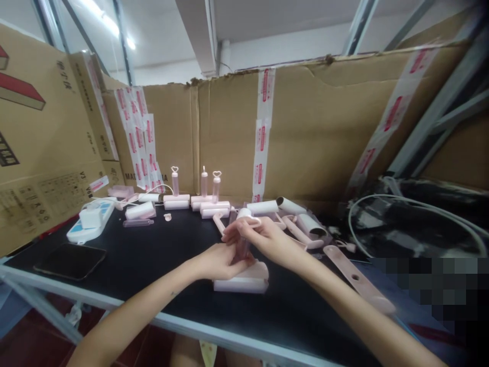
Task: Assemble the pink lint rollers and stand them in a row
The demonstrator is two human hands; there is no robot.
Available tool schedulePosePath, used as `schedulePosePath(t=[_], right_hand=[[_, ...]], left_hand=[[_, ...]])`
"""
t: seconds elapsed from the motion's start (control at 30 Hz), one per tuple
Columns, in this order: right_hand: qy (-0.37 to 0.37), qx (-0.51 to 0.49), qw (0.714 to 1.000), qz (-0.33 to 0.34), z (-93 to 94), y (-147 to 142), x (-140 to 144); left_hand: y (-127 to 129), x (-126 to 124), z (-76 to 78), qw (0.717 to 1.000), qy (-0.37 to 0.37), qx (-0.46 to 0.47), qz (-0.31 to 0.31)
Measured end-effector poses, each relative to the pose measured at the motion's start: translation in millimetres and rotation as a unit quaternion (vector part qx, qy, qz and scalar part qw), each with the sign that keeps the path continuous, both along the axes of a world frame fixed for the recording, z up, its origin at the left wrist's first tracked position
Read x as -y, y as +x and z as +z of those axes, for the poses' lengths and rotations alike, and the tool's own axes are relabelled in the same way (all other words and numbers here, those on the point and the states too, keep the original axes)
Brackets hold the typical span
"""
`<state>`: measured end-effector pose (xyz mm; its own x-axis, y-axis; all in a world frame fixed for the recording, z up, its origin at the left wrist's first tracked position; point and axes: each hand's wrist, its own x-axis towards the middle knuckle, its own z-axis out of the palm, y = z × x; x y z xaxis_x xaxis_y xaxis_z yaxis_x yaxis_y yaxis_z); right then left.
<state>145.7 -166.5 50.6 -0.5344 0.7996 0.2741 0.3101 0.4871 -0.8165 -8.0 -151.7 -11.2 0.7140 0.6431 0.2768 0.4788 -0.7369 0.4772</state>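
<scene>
In front of me on the black table, a pink and white lint roller (244,284) lies on its side with its translucent handle standing up. My left hand (223,260) is closed around the lower part of that handle, just above the roller's cover. Higher up, my right hand (263,234) has its fingers closed at the handle's top, where part of a pale pink loop (254,222) shows. The fingers hide most of the handle. Behind stand several similar lint rollers, such as one with a heart-shaped loop (216,209) on its upright handle.
White sticky rolls (263,207) and loose pink handle parts (305,237) lie behind my right hand. A long pink piece (359,280) is at the right. On the left are a dark phone (71,261) and a power strip (91,221). Cardboard (225,132) walls the back.
</scene>
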Motion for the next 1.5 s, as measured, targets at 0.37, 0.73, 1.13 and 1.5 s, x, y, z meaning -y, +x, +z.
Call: schedulePosePath(t=[0.37,0.73,1.13,1.5], right_hand=[[0.084,0.032,0.996,-0.014,-6.6,18.1,-6.3],[0.263,0.237,0.921,-0.164,-62.4,42.8,-58.4],[0.222,0.42,0.877,-0.07,-49.3,67.4,-59.2],[0.2,0.399,0.89,-0.094,-36.9,69.4,-38.6]], left_hand=[[-18.6,-18.4,5.0,0.992,-0.106,0.064,-0.007],[-109.7,-88.9,21.3,0.971,-0.113,0.137,0.161],[-66.0,-120.4,-11.1,0.874,0.227,0.237,0.358],[-20.7,-85.0,-30.1,0.916,0.327,0.154,0.174]])
